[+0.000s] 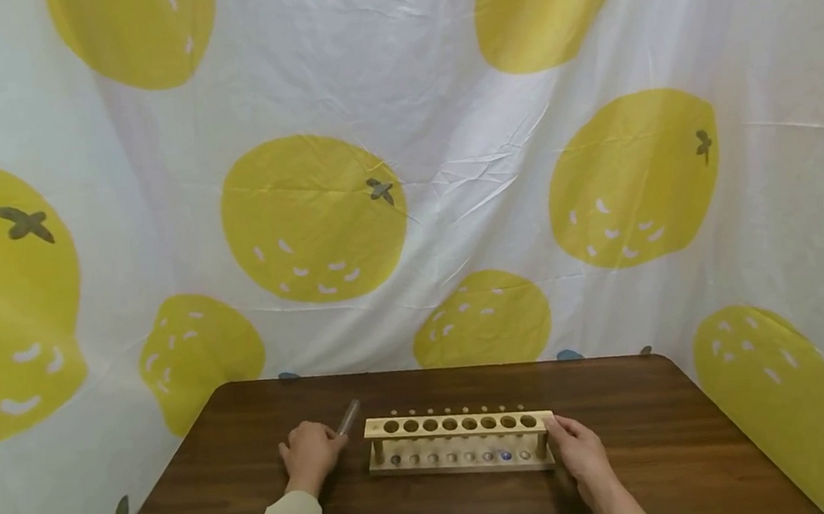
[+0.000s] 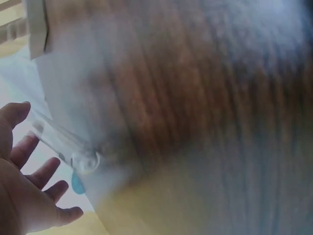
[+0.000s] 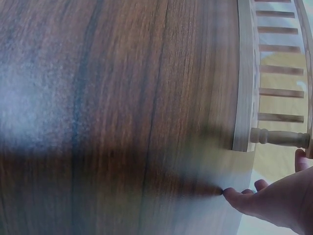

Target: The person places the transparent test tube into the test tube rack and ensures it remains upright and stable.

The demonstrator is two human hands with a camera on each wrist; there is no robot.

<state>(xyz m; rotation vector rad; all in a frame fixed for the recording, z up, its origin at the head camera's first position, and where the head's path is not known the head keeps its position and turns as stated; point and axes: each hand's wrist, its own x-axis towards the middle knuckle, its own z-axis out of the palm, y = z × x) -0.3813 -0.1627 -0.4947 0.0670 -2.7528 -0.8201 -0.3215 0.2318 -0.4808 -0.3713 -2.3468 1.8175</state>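
Note:
In the head view a pale wooden test tube rack stands upright near the middle of the table, with a row of round holes in its top board and pegs along the back. A clear test tube is pinched between the thumb and index finger of my left hand, left of the rack and apart from it. The left wrist view has the tube's rounded end pointing away from the palm, the other fingers spread. At the rack's right end, my right hand grips the top board's edge. Part of its grasp is hidden.
The dark wood-grain table has its far edge close behind the rack. Beyond it hangs a white cloth printed with yellow fruit. One recess in the rack's lower board looks blue.

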